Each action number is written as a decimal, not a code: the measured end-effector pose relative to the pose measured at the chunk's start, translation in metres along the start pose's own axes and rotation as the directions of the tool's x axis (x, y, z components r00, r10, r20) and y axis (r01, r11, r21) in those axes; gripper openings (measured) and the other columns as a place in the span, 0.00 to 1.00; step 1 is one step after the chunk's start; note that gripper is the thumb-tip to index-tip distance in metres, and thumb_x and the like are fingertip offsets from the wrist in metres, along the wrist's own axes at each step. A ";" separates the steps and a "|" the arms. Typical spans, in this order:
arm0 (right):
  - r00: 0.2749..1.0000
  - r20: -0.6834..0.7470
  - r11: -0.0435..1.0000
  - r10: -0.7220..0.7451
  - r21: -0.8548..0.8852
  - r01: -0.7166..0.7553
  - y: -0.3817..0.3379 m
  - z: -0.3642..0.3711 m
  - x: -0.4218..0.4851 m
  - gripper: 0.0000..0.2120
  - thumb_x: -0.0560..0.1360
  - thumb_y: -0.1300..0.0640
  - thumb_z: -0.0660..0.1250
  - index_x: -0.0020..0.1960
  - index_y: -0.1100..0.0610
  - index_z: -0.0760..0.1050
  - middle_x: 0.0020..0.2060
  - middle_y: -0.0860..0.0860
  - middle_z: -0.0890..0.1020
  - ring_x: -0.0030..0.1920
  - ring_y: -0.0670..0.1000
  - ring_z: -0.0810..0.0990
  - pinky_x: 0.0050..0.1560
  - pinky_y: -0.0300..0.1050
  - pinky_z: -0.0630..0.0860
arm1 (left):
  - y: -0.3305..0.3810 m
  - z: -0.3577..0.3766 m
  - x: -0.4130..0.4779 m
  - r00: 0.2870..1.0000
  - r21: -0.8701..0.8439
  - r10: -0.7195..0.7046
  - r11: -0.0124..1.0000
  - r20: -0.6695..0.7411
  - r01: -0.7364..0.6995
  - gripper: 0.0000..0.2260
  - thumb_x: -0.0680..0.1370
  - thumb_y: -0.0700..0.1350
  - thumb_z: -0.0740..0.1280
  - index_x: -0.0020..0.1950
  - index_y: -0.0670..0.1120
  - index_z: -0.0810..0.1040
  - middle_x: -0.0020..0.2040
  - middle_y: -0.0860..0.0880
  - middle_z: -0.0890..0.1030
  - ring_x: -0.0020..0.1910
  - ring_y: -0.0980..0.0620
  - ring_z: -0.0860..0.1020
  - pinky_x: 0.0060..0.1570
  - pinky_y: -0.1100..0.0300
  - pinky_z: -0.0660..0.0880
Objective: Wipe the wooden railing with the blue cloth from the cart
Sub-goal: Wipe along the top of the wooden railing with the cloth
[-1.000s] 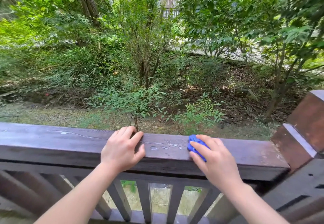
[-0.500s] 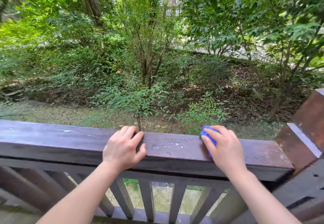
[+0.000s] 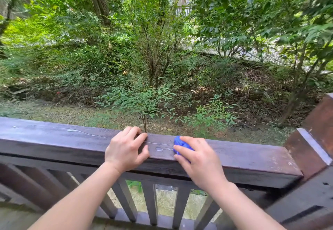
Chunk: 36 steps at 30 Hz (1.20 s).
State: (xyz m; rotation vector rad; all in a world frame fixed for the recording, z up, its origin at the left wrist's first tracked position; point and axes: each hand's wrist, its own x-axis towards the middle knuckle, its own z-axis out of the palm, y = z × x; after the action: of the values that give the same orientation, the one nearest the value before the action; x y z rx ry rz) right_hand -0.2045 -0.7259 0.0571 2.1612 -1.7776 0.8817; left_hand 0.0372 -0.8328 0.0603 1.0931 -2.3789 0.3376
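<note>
A dark brown wooden railing point(image 3: 54, 141) runs across the lower part of the view, its flat top streaked with wet marks and drops. My right hand point(image 3: 199, 161) presses a bunched blue cloth point(image 3: 181, 144) onto the top of the rail, right of centre; only the cloth's left end shows past my fingers. My left hand point(image 3: 126, 150) rests flat on the rail just left of the cloth, fingers curled over the far edge and thumb on the near side, holding nothing but the rail. A few water drops lie between the two hands.
A thick wooden post point(image 3: 313, 139) ends the railing at the right. Vertical balusters point(image 3: 149, 202) stand below the rail. Beyond it lie a gravel strip, shrubs and trees on a slope. No cart is in view.
My right hand with the cloth slid right along the rail, then back left toward my left hand. My left hand has stayed in place on the rail.
</note>
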 end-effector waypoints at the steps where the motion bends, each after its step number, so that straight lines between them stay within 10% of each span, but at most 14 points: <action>1: 1.000 0.009 1.000 0.001 -0.001 -0.001 0.005 -0.003 0.004 0.12 0.76 0.44 0.63 0.53 0.47 0.81 0.57 0.49 0.80 0.48 0.56 0.76 0.50 0.46 0.76 | 0.000 -0.001 0.000 1.000 0.001 0.000 1.000 0.000 0.000 0.15 0.74 0.52 0.63 0.51 0.45 0.82 0.45 0.45 0.80 0.43 0.42 0.78 0.39 0.49 0.79; 5: 0.965 -0.050 0.966 0.257 -0.016 -0.258 0.016 -0.010 0.027 0.09 0.75 0.50 0.69 0.51 0.52 0.83 0.54 0.53 0.82 0.47 0.60 0.76 0.51 0.50 0.76 | 0.002 -0.003 0.000 1.000 0.013 -0.004 1.000 0.008 0.003 0.15 0.74 0.52 0.63 0.51 0.45 0.83 0.46 0.45 0.80 0.43 0.42 0.79 0.38 0.51 0.79; 10: 0.999 -0.012 0.999 -0.038 -0.001 0.038 0.000 0.000 0.003 0.11 0.78 0.47 0.62 0.54 0.50 0.80 0.55 0.51 0.80 0.48 0.56 0.75 0.51 0.47 0.76 | 0.002 -0.004 0.001 1.000 0.013 -0.009 1.000 0.027 0.008 0.16 0.74 0.53 0.63 0.51 0.45 0.83 0.46 0.45 0.80 0.43 0.42 0.78 0.39 0.51 0.79; 14: 0.975 -0.076 0.976 0.208 -0.042 -0.211 0.013 -0.003 0.025 0.08 0.76 0.51 0.68 0.50 0.53 0.82 0.52 0.52 0.82 0.46 0.60 0.77 0.48 0.50 0.77 | 0.002 -0.002 0.000 1.000 0.024 -0.010 1.000 0.026 0.010 0.15 0.74 0.53 0.64 0.51 0.45 0.82 0.45 0.45 0.80 0.43 0.42 0.78 0.40 0.50 0.78; 19: 0.998 0.000 0.997 -0.059 -0.043 0.059 -0.027 0.022 0.012 0.11 0.78 0.47 0.62 0.55 0.49 0.79 0.56 0.49 0.80 0.48 0.56 0.76 0.50 0.49 0.77 | 0.001 -0.001 0.002 1.000 0.026 0.002 1.000 0.011 -0.002 0.13 0.74 0.53 0.65 0.49 0.44 0.81 0.45 0.44 0.79 0.43 0.40 0.76 0.45 0.48 0.76; 26: 0.990 -0.059 0.988 0.132 -0.076 -0.136 -0.034 0.025 0.040 0.06 0.75 0.52 0.67 0.49 0.51 0.82 0.52 0.51 0.82 0.43 0.59 0.75 0.47 0.49 0.76 | -0.002 -0.011 0.003 0.997 -0.048 -0.009 0.999 0.073 0.013 0.15 0.75 0.55 0.64 0.50 0.45 0.81 0.47 0.44 0.78 0.48 0.40 0.76 0.53 0.47 0.74; 36: 0.969 -0.123 0.973 0.213 -0.063 -0.221 -0.067 0.048 0.046 0.13 0.76 0.48 0.61 0.51 0.52 0.82 0.52 0.49 0.82 0.48 0.54 0.74 0.50 0.45 0.71 | -0.112 -0.017 -0.056 0.951 0.115 0.161 0.984 -0.266 -0.134 0.10 0.78 0.47 0.63 0.51 0.43 0.79 0.49 0.41 0.79 0.47 0.40 0.76 0.46 0.47 0.75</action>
State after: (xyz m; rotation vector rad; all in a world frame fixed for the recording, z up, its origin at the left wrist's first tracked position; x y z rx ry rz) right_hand -0.1219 -0.7711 0.0589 1.8545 -1.9817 0.9482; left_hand 0.1596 -0.8624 0.0463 0.8476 -2.2173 0.6201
